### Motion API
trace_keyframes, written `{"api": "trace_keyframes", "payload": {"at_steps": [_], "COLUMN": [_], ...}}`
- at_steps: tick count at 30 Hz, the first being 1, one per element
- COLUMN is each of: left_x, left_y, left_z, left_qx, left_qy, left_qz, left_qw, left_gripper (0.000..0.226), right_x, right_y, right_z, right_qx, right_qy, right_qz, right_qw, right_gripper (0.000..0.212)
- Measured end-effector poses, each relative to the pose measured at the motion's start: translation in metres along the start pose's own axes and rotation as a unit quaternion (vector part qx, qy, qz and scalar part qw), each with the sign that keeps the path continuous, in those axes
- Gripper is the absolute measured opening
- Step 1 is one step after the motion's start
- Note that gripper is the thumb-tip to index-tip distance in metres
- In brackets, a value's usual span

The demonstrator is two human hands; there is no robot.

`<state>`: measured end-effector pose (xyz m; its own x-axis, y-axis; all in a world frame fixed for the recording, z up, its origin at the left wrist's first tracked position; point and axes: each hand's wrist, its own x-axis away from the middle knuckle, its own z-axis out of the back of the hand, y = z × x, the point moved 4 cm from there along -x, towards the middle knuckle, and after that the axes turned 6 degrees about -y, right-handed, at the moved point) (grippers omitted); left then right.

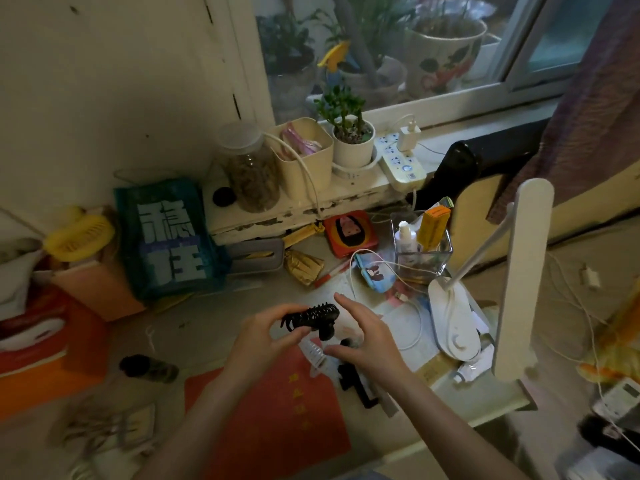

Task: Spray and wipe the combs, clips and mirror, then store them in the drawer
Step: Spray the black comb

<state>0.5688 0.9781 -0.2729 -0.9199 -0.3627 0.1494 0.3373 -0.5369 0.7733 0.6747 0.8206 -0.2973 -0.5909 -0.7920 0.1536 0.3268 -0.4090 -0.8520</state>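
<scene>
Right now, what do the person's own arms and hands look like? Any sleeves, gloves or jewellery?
Both forearms come in bare from the bottom of the picture, with no sleeve showing. The left hand and right hand wear no gloves, and I can see no rings, watch or bracelets. The fingers look slim; the dim, slightly blurred picture hides any nail detail.
</scene>
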Motion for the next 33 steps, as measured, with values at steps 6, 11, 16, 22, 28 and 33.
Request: {"api": "trace_keyframes", "payload": {"at_steps": [6,11,16,22,28,33], "left_x": [0.036,0.075,0.109,0.155,0.202,0.243], "left_y": [0.007,0.011,-0.005,-0.035,-0.085,-0.14], "left_z": [0.024,0.046,0.068,0.097,0.134,0.176], "left_qx": [0.071,0.163,0.227,0.307,0.348,0.398], "left_qy": [0.03,0.096,0.174,0.243,0.267,0.293], "left_qz": [0.041,0.061,0.074,0.083,0.105,0.133], "left_qw": [0.996,0.98,0.955,0.917,0.893,0.859], "left_gripper": [0.025,0.021,0.026,0.017,0.015,0.014], "right_x": [0.001,0.002,0.001,-0.005,-0.006,-0.015], "right_y": [-0.028,-0.059,-0.095,-0.134,-0.165,-0.165], "right_z": [-0.007,-0.026,-0.054,-0.108,-0.174,-0.23], "right_qx": [-0.021,-0.041,-0.054,-0.033,-0.038,-0.078], "right_qy": [-0.012,-0.03,-0.051,-0.104,-0.159,-0.141], "right_qz": [0.086,0.128,0.157,0.185,0.172,0.091], "right_qw": [0.996,0.99,0.985,0.977,0.971,0.983], "right_gripper": [0.064,0.057,0.052,0.052,0.055,0.076]}}
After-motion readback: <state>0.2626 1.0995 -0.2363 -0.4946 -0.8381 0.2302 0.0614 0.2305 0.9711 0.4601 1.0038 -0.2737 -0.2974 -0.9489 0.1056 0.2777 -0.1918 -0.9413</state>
